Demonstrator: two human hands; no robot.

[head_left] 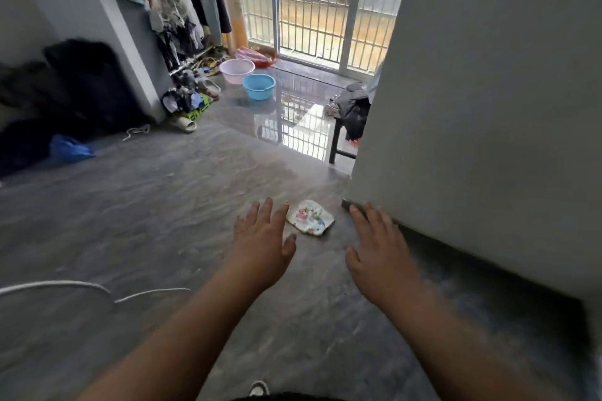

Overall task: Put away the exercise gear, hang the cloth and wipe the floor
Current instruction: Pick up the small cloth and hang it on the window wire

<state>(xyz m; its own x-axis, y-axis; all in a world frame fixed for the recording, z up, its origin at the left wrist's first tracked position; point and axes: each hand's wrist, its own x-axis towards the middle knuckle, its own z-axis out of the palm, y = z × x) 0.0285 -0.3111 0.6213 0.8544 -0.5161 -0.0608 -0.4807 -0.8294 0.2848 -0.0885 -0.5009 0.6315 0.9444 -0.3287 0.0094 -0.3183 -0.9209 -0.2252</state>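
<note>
A small white cloth (311, 217) with a coloured print lies crumpled on the grey floor (163, 221), near the corner of a wall. My left hand (264, 238) is stretched out just left of the cloth, fingers spread, holding nothing. My right hand (378, 244) reaches out to the cloth's right, close to the wall's base, also spread and empty. Neither hand touches the cloth. A white rope (81, 286) lies curled on the floor at the lower left.
A grey wall (488, 107) stands close on the right. Ahead are a pink basin (236, 70), a blue basin (259, 86), slippers, hanging clothes (182, 3), a dark stool with clothing (351, 114) and a barred glass door (319, 3). Dark bags and a blue bag (70, 149) sit left.
</note>
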